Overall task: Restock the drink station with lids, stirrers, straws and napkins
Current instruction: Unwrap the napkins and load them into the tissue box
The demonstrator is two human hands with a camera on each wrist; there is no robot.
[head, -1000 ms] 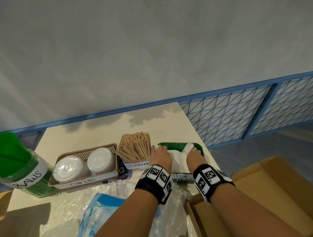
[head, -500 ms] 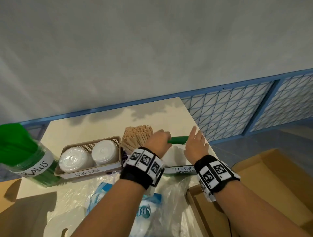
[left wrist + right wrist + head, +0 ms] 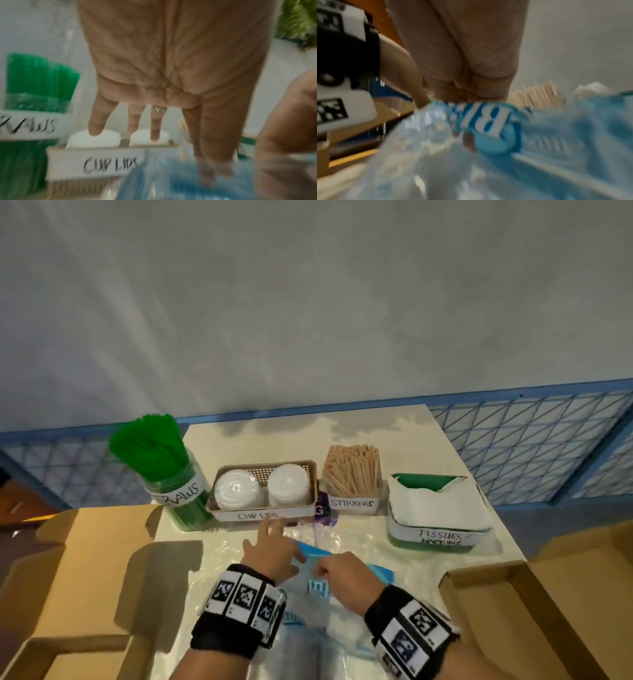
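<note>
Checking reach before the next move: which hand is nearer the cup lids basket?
Left. The left hand has fingertips just short of the cup lids basket front label. The right hand sits further back and to the right, gripping the blue plastic wrapper.

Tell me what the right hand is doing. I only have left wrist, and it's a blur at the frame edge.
Observer: Right wrist view shows the right hand gripping the blue-printed plastic wrapper, with its fingers curled round a fold.
Operator: Napkin tray filled?
Observer: Head view shows the green tray, labelled tissues/napkins, holding a stack of white napkins.
Operator: Stirrers?
Observer: The wooden stirrers stand in their labelled box, between the cup lids basket and the green tray.
</note>
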